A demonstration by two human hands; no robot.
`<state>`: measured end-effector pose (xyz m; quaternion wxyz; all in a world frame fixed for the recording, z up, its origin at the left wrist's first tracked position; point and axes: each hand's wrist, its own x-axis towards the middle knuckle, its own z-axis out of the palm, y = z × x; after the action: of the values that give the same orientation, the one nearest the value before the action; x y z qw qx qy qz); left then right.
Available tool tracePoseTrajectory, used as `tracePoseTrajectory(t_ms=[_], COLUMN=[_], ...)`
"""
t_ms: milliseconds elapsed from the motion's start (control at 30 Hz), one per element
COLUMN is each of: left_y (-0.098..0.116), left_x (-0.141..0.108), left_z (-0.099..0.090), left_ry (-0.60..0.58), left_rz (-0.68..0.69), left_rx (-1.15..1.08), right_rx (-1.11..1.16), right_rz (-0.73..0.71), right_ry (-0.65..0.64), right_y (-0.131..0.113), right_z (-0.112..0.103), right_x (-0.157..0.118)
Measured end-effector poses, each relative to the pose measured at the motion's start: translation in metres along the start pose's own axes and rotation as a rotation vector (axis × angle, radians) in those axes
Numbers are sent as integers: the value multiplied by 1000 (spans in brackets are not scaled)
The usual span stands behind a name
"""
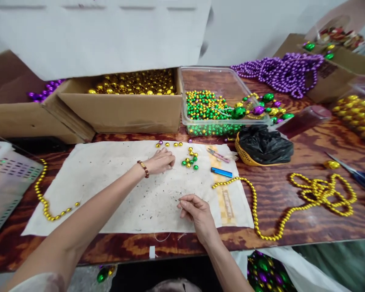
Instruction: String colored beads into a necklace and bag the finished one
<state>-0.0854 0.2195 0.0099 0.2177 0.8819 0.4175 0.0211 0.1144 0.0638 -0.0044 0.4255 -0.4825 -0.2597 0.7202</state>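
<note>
Left hand [160, 161]: over the middle of the white cloth [88, 174], fingers bent in, just near the loose beads; I cannot tell if it has hold of anything.
Right hand [197, 209]: lower and nearer, thumb and finger tips pinched together; what is between them is too small to tell.
Loose beads: a row of small, round, shiny gold beads [167, 144] at the far side of the cloth, and a bunch of shiny green and gold beads [196, 167] to its right; none looks strung yet.
Beads in lines: a shiny gold bead string [41, 192] at the left, with gaps at its near end, and a long gold bead chain [255, 207] at the right.
How far: looks partway; the gold lines look made, the loose ones look left over.
Tools: a flat blue lighter [221, 172] and small pink snips [218, 155], lying right of the bunch, in neither hand.
</note>
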Motion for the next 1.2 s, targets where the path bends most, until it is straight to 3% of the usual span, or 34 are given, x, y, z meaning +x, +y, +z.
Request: tracePoseTrajectory(t_ms=[133,200,333,433,567,633,733,800,933,1200], left_y=[-3,-1,7,17,46,66,96,110,125,132], left_x=[1,0,-2,-6,-35,-57,-87,-100,-113,-119], left_z=[-4,-6,-14,-23,-31,-26,-10,3,20,24], left_ry=[-11,39,240,417,640,601,414,388,435,492], left_rz=[67,99,137,93,-18,-105,-234,-297,-351,-357], left_rx=[-6,-6,8,7,-198,-507,-1033,-1243,-1402,-1438], right_rx=[41,43,-7,-75,-202,-268,-366,-408,-425,-368], right_rz=[23,15,-38,-78,-199,-325,-491,-546,-583,-481], right_ry=[2,3,-5,-3,6,6,5,4,17,-50], right_y=[1,1,4,7,2,-5,-17,-24,-32,-31], right_z=[4,5,6,7,8,12,20,27,37,40], right_x=[0,-1,-6,-8,-11,-15,-24,-30,-38,-37])
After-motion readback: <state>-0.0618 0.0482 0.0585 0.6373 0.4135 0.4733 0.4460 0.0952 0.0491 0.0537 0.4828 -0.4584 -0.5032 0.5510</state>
